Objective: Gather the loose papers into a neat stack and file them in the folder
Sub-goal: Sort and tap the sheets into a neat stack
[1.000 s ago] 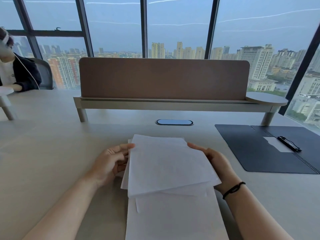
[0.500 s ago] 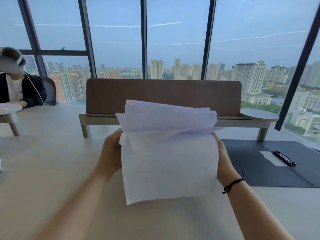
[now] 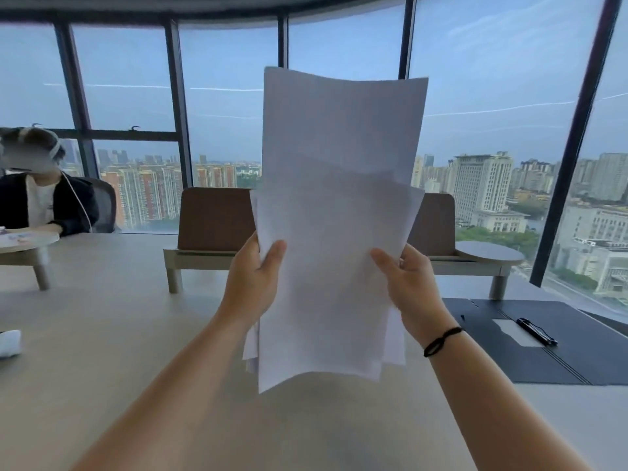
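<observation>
Several white papers stand upright in the air above the table, their edges uneven at top and bottom. My left hand grips their left edge, thumb in front. My right hand grips the right edge; a black band circles that wrist. The dark folder lies open flat on the table at the right, with a black clip along its middle beside a white label.
A brown desk divider on a low shelf with a round end stands behind the papers. Another person sits at the far left. A white object lies at the table's left edge. Tall windows lie beyond.
The papers went from lying on the table to being lifted and turned upright between both hands. The view has tilted upward.
</observation>
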Available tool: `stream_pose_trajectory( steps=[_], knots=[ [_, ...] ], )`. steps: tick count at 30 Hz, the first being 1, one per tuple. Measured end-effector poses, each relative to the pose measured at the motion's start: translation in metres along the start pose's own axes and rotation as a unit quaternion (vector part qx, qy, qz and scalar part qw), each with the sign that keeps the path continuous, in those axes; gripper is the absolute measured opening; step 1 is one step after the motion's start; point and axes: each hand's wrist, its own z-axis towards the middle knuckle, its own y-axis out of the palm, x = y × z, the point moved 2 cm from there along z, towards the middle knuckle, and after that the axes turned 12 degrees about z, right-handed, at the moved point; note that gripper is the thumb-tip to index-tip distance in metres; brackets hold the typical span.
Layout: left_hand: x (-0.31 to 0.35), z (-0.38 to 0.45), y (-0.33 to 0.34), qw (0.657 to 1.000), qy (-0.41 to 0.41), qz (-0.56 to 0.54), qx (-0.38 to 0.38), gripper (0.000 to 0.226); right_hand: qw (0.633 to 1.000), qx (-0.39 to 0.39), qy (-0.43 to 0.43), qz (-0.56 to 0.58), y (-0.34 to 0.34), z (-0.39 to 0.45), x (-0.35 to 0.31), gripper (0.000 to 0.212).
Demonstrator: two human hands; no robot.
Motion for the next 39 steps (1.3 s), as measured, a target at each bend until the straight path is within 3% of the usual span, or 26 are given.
stream_pose_trajectory(
  steps=[7,14,18,23,25,27,29,31,32,35,39],
  knots=[
    [-0.041,-0.037,0.016,0.989,-0.120,-0.064,-0.055,0.011,0.999,0.002,0.048,0.004,-0.013,-0.035,0.037,0.014],
    [-0.047,-0.036,0.007,0.975,-0.129,-0.152,-0.096,0.047,0.998,0.015,0.059,-0.003,-0.023,-0.038,0.040,0.035],
    [-0.048,-0.042,0.015,0.957,-0.176,-0.195,-0.125,0.061,0.995,0.038,0.090,-0.015,-0.026,-0.044,0.054,0.068],
    [-0.036,-0.042,0.025,0.953,-0.202,-0.196,-0.114,0.050,0.990,0.013,0.139,0.027,-0.020,-0.055,0.072,0.025],
    [-0.029,-0.035,0.018,0.960,-0.179,-0.187,-0.107,0.053,0.991,0.020,0.129,0.029,-0.022,-0.056,0.074,0.037],
    [-0.023,-0.023,0.008,0.965,-0.151,-0.195,-0.086,0.047,0.994,0.029,0.107,0.008,-0.027,-0.056,0.073,0.061],
    [-0.012,-0.010,0.000,0.972,-0.114,-0.191,-0.074,0.040,0.996,0.031,0.083,-0.007,-0.026,-0.052,0.064,0.060],
    [0.000,0.002,-0.003,0.976,-0.078,-0.188,-0.074,0.043,0.998,0.014,0.055,0.001,-0.017,-0.044,0.051,0.072],
    [0.006,0.007,-0.003,0.977,-0.068,-0.186,-0.074,0.043,0.999,0.010,0.045,0.009,-0.012,-0.037,0.043,0.070],
    [0.015,0.020,-0.004,0.979,-0.056,-0.176,-0.083,0.043,1.000,0.020,0.003,0.018,0.002,-0.019,0.018,0.036],
    [0.010,0.022,-0.005,0.968,-0.079,-0.210,-0.112,0.024,0.999,0.033,-0.018,-0.001,0.001,-0.008,0.006,0.030]
  ],
)
